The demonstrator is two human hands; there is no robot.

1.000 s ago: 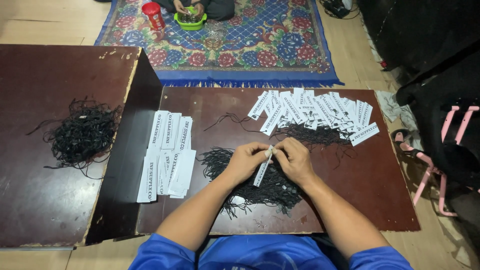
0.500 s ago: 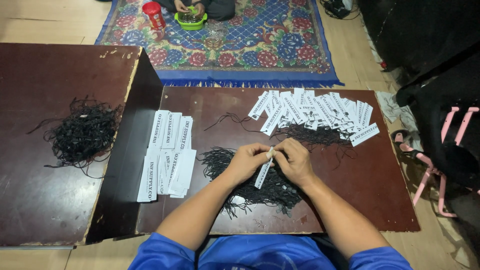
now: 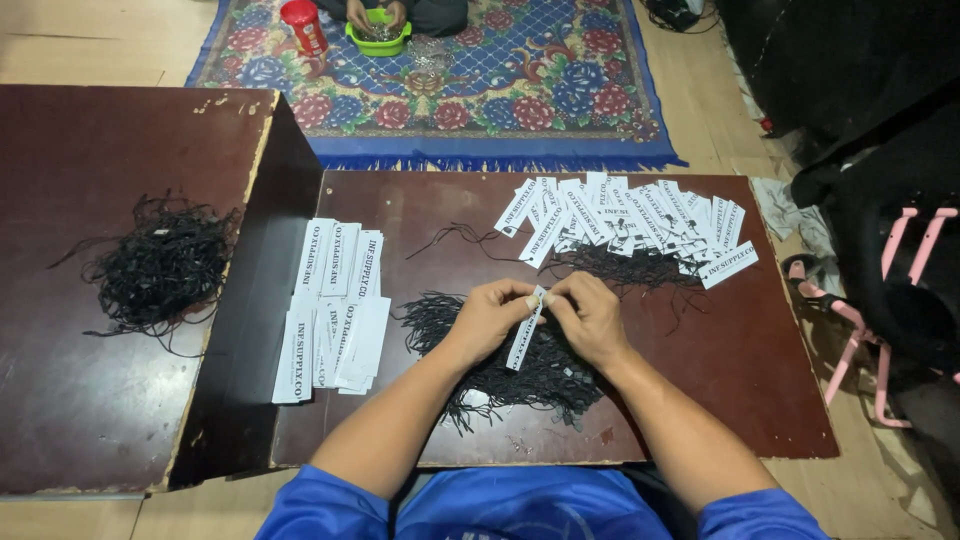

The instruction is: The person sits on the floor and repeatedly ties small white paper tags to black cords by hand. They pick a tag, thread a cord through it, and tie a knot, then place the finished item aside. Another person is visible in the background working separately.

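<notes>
My left hand (image 3: 492,313) and my right hand (image 3: 588,314) meet over the low brown table (image 3: 760,400), both pinching the top end of one white paper tag (image 3: 523,338) that hangs down between them. Under my hands lies a loose heap of black strings (image 3: 520,375). A stack of plain white tags (image 3: 335,305) lies to the left of my left hand. At the back right, a fanned row of white tags with black strings attached (image 3: 630,225) is spread out.
A second, higher brown table (image 3: 80,420) on the left carries another tangle of black strings (image 3: 160,268). Beyond the tables lies a patterned blue rug (image 3: 480,90), where another person's hands work in a green bowl (image 3: 378,32) beside a red container (image 3: 302,22). Black bags (image 3: 880,150) stand at right.
My hands stay in the same place over the string heap; only the fingers shift slightly at the top of the tag.
</notes>
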